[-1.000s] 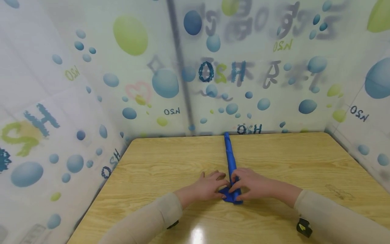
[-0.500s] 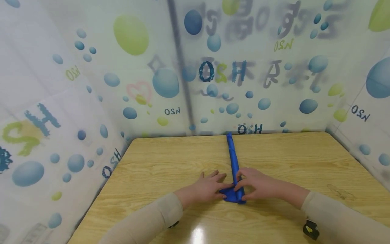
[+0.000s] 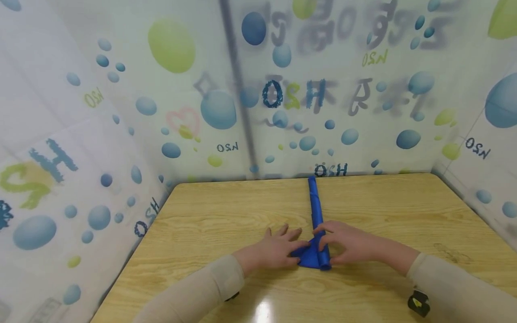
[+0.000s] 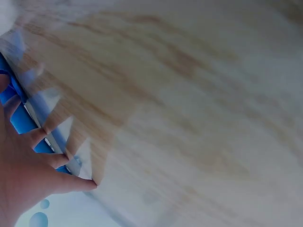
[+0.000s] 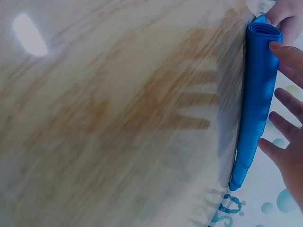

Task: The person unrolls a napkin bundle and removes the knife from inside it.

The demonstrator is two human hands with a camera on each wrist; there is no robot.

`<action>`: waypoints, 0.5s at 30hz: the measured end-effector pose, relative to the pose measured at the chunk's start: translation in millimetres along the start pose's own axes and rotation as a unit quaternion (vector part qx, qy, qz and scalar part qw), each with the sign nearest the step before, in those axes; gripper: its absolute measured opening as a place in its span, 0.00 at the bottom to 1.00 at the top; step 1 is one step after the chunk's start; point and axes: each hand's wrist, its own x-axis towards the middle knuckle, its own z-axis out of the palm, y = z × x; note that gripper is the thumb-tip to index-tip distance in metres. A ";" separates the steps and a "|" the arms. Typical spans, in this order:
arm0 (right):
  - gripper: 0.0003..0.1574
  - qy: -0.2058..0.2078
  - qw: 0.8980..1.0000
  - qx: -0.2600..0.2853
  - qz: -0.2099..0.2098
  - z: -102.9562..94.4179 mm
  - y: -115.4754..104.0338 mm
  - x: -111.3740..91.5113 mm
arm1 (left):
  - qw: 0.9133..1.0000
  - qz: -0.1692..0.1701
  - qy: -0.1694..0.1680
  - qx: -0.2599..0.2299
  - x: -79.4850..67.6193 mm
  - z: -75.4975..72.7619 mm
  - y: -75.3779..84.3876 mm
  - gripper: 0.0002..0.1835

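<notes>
A blue cloth (image 3: 317, 211), mostly rolled into a long tube, lies across the wooden table, its narrower end at the far edge. In the right wrist view, the near end of the roll (image 5: 258, 80) shows spiral layers. Left of the tube, a flat flap (image 3: 308, 259) of cloth is spread on the tabletop. My left hand (image 3: 278, 249) has its fingers spread, with thumb and index finger touching that flap. With its thumb on the right side and its index finger over the top, my right hand (image 3: 353, 242) holds the roll near its near end; other fingers reach forward along it.
The wooden table (image 3: 226, 211) is shiny and shows reflections. Its back edge meets a wall (image 3: 355, 80) of pale sheeting printed with blue and green bubbles. More sheeting (image 3: 81, 179) stands along the left side. Dark marks (image 3: 451, 253) stain the tabletop at right.
The roll has moved rightward with my right hand, its far end shifting right too. More flat cloth now shows on its left. My left hand has stayed almost in place.
</notes>
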 end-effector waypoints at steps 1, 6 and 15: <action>0.15 0.000 1.000 -0.002 -0.001 -0.1 0.6 -0.6 | 1.000 -0.002 0.001 -0.004 0.1 -0.4 0.5 0.29; 0.15 -0.002 1.000 -0.009 0.003 -1.0 2.3 -2.9 | 1.000 -0.013 0.015 -0.011 3.2 -1.6 4.8 0.29; 0.11 -0.013 1.000 0.005 0.010 -5.4 0.5 -2.2 | 0.998 -0.034 0.009 0.043 9.2 7.5 7.7 0.34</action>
